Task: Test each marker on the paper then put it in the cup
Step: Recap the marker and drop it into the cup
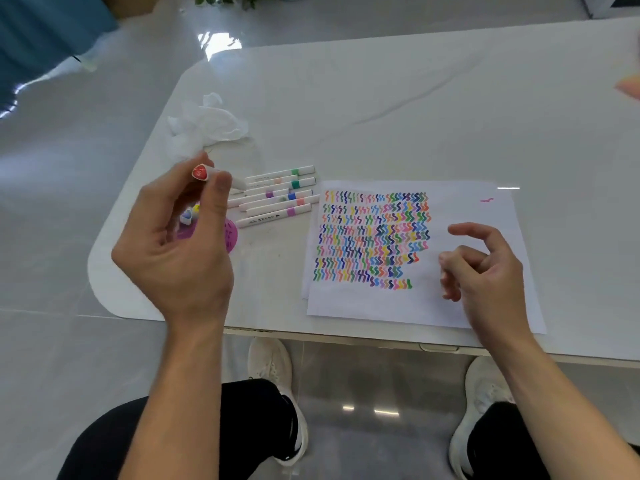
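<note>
While the left hand (180,251) pinches a red-capped marker (201,173) between thumb and fingertips, cap end up, the right hand (485,268) hovers over the paper (485,209) with its fingers loosely curled and nothing in them. The held marker is raised above the left part of the white surface (381,116), over a purple cup (230,233) that the hand mostly hides; a few coloured marker ends (188,214) show inside the cup through the gap below the fingers. Just beyond the cup, a row of loose markers (280,195) lies side by side, white barrels with bands of green, orange, purple, blue and pink, between the cup and the paper's far left corner. Rows of many-coloured squiggles (374,237) fill the left half of the paper, and a lone pink mark (486,200) sits near its far right corner. A crumpled tissue (207,124) rests farther back on the left. Under the near edge, two white shoes (273,368) stand on a glossy floor (69,341).
</note>
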`<state>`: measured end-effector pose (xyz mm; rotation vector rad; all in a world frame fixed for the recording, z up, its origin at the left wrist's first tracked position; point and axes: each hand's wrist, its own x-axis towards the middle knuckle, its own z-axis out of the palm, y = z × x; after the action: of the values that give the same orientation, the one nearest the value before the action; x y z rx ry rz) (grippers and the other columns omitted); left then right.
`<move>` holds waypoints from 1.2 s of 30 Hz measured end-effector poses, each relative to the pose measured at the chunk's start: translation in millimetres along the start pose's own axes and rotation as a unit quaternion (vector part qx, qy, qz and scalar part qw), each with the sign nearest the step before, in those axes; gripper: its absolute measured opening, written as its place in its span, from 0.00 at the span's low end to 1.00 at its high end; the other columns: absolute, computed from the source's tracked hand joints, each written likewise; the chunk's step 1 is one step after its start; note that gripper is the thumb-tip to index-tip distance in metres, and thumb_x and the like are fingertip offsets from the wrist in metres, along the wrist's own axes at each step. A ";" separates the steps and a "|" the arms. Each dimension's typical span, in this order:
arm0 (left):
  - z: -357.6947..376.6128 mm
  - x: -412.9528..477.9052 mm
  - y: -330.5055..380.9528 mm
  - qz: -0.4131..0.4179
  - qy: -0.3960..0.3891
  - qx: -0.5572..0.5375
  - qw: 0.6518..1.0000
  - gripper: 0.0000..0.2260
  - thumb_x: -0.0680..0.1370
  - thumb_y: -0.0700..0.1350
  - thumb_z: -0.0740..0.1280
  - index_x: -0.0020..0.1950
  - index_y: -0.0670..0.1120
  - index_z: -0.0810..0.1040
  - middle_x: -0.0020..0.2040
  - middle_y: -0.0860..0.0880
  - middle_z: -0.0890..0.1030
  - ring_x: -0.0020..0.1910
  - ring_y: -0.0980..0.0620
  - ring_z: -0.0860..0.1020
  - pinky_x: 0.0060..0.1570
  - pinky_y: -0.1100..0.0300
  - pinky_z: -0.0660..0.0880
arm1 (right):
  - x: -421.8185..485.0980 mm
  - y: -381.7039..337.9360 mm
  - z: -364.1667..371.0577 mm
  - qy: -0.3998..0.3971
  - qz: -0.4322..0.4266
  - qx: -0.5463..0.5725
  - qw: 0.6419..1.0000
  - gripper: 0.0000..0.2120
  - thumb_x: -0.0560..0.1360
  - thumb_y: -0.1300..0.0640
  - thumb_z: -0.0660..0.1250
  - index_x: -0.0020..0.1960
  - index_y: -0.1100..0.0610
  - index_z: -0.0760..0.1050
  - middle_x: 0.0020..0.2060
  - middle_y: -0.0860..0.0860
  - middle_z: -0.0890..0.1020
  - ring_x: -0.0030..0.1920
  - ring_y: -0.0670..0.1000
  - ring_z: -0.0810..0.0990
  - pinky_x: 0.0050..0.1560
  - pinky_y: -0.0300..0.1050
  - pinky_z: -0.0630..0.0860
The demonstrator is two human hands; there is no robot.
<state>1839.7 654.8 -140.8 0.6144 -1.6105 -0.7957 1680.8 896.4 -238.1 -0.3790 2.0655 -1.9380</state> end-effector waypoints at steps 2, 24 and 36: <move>-5.1 4.3 -2.7 0.016 0.027 0.018 0.999 0.11 0.80 0.48 0.73 0.60 0.45 0.83 0.54 0.46 0.85 0.53 0.46 0.85 0.55 0.45 0.81 | -0.5 0.0 1.6 -0.002 -0.005 -0.006 1.000 0.15 0.74 0.61 0.67 0.57 0.48 0.77 0.27 0.51 0.77 0.27 0.48 0.74 0.28 0.39 0.74; -11.9 4.6 -15.1 0.069 0.024 0.164 0.984 0.15 0.83 0.48 0.67 0.64 0.40 0.81 0.55 0.43 0.84 0.55 0.62 0.79 0.58 0.65 0.74 | -3.0 -0.1 7.5 -0.020 -0.029 -0.050 0.998 0.17 0.79 0.68 0.68 0.58 0.48 0.76 0.27 0.51 0.77 0.27 0.48 0.76 0.29 0.38 0.76; -9.9 4.6 -29.2 -0.020 -0.011 0.253 0.967 0.12 0.81 0.50 0.68 0.63 0.52 0.82 0.54 0.60 0.80 0.55 0.52 0.79 0.61 0.46 0.75 | -3.4 -1.1 7.7 -0.022 -0.020 -0.041 0.999 0.17 0.78 0.69 0.68 0.58 0.48 0.76 0.27 0.52 0.76 0.27 0.48 0.76 0.29 0.39 0.75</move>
<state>1847.5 631.3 -159.7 1.0034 -1.8389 -0.4125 1686.9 890.5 -237.4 -0.4802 2.1307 -1.8546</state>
